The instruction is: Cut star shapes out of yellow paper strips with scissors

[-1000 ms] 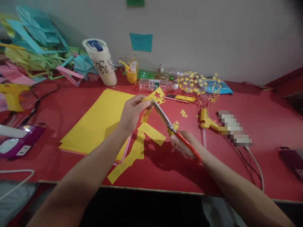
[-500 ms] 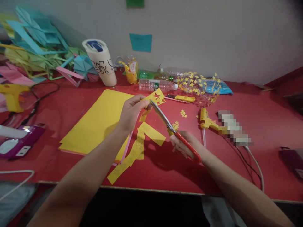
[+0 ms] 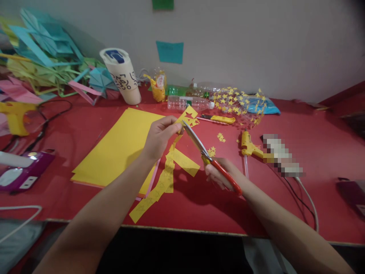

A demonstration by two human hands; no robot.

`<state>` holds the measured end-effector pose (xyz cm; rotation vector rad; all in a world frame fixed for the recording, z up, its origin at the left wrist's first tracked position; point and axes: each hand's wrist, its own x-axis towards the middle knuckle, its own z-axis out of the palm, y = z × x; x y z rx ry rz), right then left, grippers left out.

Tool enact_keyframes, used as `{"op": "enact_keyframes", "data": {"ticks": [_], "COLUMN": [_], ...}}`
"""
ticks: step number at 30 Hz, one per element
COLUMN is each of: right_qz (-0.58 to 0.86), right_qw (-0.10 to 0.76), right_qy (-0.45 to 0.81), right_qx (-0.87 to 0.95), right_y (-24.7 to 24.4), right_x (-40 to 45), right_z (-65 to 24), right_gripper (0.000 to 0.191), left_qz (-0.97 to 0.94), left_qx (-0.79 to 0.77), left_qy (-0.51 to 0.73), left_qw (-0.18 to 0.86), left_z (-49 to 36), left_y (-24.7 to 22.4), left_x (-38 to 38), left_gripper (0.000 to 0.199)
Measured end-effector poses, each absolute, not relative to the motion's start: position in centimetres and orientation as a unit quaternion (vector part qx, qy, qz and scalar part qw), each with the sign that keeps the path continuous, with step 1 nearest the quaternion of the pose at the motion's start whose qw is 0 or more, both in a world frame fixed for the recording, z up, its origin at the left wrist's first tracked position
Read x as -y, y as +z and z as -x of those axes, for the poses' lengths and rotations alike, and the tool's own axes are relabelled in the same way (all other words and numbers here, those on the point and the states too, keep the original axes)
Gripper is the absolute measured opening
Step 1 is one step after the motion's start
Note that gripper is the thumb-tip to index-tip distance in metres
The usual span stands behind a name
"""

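My left hand pinches a strip of yellow paper that has star-shaped holes in it. My right hand is wrapped round the red handles of a pair of scissors. Their blade tips meet the strip right beside my left thumb. Below the hands lie loose yellow strips, some with star outlines drawn on them. Small cut stars rest in little heaps beyond the scissors. Under my left wrist is a stack of yellow sheets.
A yellow utility knife, a clear bottle and a star-covered transparent object lie at the back. On the right is a yellow glue gun; another glue gun is at left. A white tumbler stands near folded paper shapes.
The star-holed strip has turned slightly in my left hand, and its dangling lower end has shifted. The scissors have barely moved.
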<state>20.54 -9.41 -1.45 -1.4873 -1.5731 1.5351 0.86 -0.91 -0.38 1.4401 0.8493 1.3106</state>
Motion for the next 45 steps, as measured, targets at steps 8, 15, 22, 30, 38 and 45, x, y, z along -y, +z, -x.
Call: {"op": "enact_keyframes", "data": {"ticks": [8,15,22,30,38,45], "right_qz": [0.532,0.525,0.531,0.506,0.521,0.529], "right_qw": [0.244,0.244,0.250,0.260,0.263,0.257], "right_qy": [0.564,0.552,0.563,0.569,0.562,0.561], "right_qx": [0.583,0.600,0.582,0.594,0.586,0.582], "right_y": [-1.7,-2.1,-0.8,-1.2,-1.5,-2.8], "right_x": [9.3,9.3,9.4,9.6,9.5,9.7], "right_z": [-20.6,-20.9,-20.4,-20.5,-20.4,-20.6], "right_gripper": [0.051,0.054,0.052,0.052,0.056,0.052], "left_qz": [-0.602,-0.633,-0.613,-0.595,-0.603,-0.625], "left_qx": [-0.349,-0.355,-0.335,-0.336,-0.348,-0.359], "left_qy": [0.528,0.520,0.515,0.520,0.523,0.507], "left_qw": [0.487,0.450,0.497,0.512,0.492,0.472], "left_z": [-0.9,-0.8,-0.6,-0.7,-1.1,-1.4], "left_y": [-0.7,-0.5,-0.5,-0.4,-0.3,0.0], "left_x": [0.9,1.1,0.8,0.9,1.2,1.6], "left_gripper": [0.020,0.021,0.019,0.018,0.019,0.023]}}
